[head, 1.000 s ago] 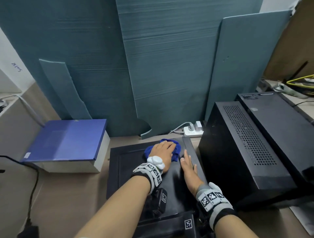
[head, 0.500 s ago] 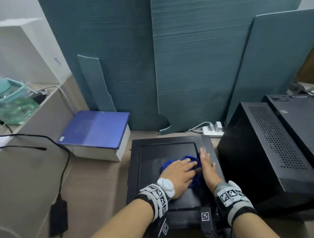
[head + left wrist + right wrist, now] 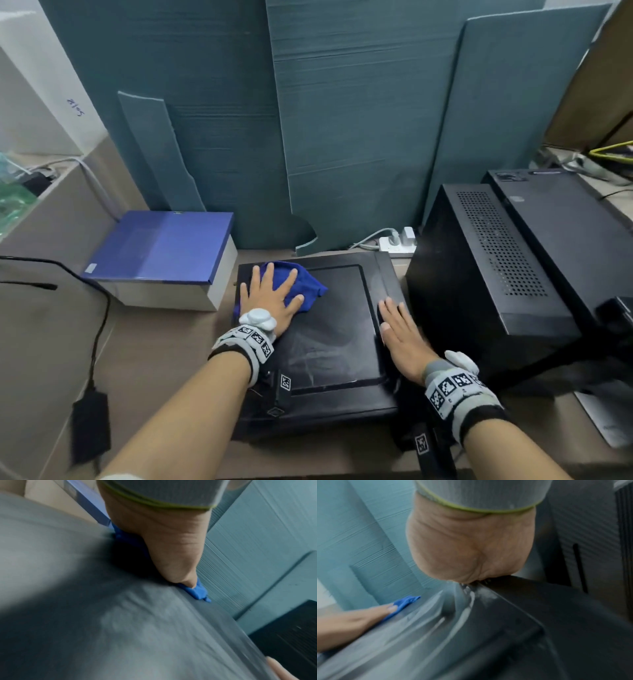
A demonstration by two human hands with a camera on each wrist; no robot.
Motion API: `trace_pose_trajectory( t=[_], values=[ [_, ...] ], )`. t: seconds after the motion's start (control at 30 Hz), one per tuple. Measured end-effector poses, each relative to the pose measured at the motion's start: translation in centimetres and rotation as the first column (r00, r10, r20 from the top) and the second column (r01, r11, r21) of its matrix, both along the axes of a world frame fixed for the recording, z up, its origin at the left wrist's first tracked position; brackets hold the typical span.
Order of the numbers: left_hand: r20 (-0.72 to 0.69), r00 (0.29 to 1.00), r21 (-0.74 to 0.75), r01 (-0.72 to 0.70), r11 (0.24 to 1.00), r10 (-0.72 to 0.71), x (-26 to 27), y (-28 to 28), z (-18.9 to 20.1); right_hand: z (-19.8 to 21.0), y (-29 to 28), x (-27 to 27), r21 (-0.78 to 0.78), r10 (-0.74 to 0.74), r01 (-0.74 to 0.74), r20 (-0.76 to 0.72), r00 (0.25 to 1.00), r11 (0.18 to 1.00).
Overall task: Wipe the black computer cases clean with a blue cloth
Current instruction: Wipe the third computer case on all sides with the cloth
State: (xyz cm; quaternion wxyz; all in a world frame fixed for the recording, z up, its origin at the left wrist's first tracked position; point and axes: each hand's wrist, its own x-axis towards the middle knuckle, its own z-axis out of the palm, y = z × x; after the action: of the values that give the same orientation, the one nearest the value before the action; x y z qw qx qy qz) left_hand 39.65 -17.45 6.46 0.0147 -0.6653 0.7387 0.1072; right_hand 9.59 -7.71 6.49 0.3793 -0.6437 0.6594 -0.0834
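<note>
We see the blue cloth [image 3: 301, 286] bunched on the far left corner of the flat case [image 3: 335, 339], the black case lying on its side on the desk [image 3: 164, 349]. Left hand [image 3: 270, 301] presses flat on the cloth, fingers spread wide and straight, cloth poking out past the thumb side. Right hand [image 3: 402, 337] lies flat on the flat case's right edge strip, fingers straight and together, gripping nothing. Faint streaks show on the flat case's middle panel.

Just right of the flat case stands a tall case [image 3: 486, 260] with a perforated top; a second tall case [image 3: 561, 222] sits touching its far side. A white power strip [image 3: 399, 245] sits behind the flat case's far right corner. A blue-lidded box [image 3: 161, 253] sits just left of the flat case. Teal boards [image 3: 342, 130] lean upright behind it. A black power brick [image 3: 90, 426] with its cable lies well left of the flat case.
</note>
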Motion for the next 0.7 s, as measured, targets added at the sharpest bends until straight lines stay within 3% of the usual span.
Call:
trace_pose_trajectory(
  t=[0.1,0.23,0.37,0.43,0.57,0.7],
  values=[
    [0.054,0.985,-0.017,0.163,0.987,-0.161,-4.1,2.4,0.3,-0.2,0.9,0.4,-0.024,-0.032,0.031,-0.012,0.999,0.999],
    [0.04,0.884,-0.021,0.466,0.885,-0.465,-10.4,8.5,0.1,0.2,1.0,0.7,-0.034,-0.054,0.052,-0.04,0.998,0.998],
    [0.035,0.839,-0.033,0.543,0.839,-0.542,-8.6,9.9,0.1,0.9,1.2,1.2,-0.051,-0.04,0.036,-0.09,0.995,0.998],
    [0.039,0.893,-0.048,0.449,0.892,-0.448,-4.8,9.2,0.1,0.9,1.3,1.3,-0.039,-0.026,0.021,-0.129,0.991,0.999],
    [0.011,0.994,-0.053,0.105,0.993,-0.104,4.1,7.6,-0.5,1.0,2.1,1.3,-0.034,-0.024,0.019,-0.153,0.988,0.999],
    [-0.219,0.967,-0.004,-0.13,0.991,0.126,7.7,9.3,-2.4,0.9,3.7,0.9,-0.031,-0.023,0.02,-0.096,0.995,0.999]
  ],
)
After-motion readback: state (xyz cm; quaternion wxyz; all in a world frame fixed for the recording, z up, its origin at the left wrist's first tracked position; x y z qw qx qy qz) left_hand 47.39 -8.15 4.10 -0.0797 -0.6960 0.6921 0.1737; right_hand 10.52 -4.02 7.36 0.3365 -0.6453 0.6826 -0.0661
